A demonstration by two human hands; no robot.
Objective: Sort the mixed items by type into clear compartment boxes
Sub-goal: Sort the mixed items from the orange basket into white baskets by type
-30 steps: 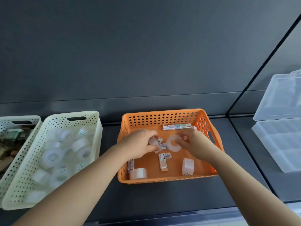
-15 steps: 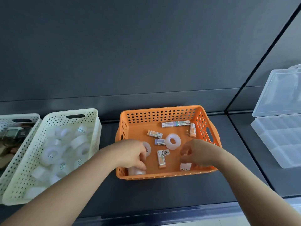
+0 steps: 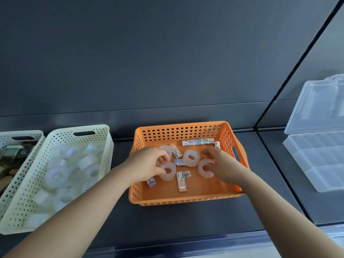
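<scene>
An orange perforated basket (image 3: 182, 199) sits in the middle of the dark shelf. Inside lie translucent tape rolls and several small wrapped erasers, such as one eraser (image 3: 181, 182) near the front. My left hand (image 3: 149, 163) grips a tape roll (image 3: 167, 171) at the basket's left side, with another roll (image 3: 165, 148) just behind its fingers. My right hand (image 3: 218, 164) holds a second tape roll (image 3: 204, 168) on the right. A third roll (image 3: 190, 158) lies loose between both hands. A long pack of erasers (image 3: 198, 142) rests by the back wall.
A cream perforated basket (image 3: 61, 135) full of tape rolls stands to the left, with another pale basket (image 3: 22, 134) of mixed items beyond it. A clear compartment box (image 3: 320, 161) with its lid raised stands at the right.
Both hands had reached to the basket's front edge, took up a tape roll each, and have now moved back toward the middle of the basket with the rolls.
</scene>
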